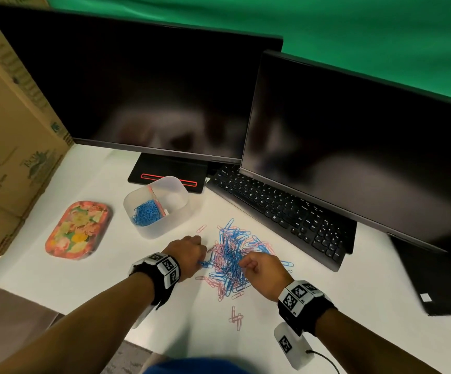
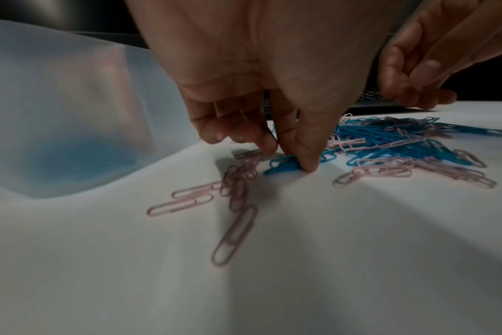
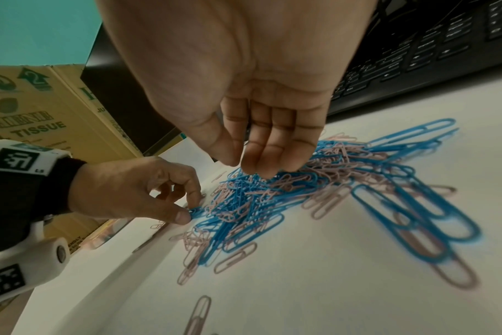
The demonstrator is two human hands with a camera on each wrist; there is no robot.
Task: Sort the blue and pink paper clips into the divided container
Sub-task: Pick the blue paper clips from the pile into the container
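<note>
A mixed pile of blue and pink paper clips lies on the white desk. At the pile's left edge my left hand pinches a few blue clips between thumb and fingers, still down on the desk. My right hand hovers over the pile's right side. Its fingers hang relaxed with their tips just above the clips, and I see nothing held in them. Behind the pile stands the translucent divided container. Its left compartment holds blue clips; the right one looks empty.
A floral tray lies left of the container. A black keyboard and two dark monitors close off the back and right. Cardboard boxes wall the left. Stray pink clips lie near the desk's front.
</note>
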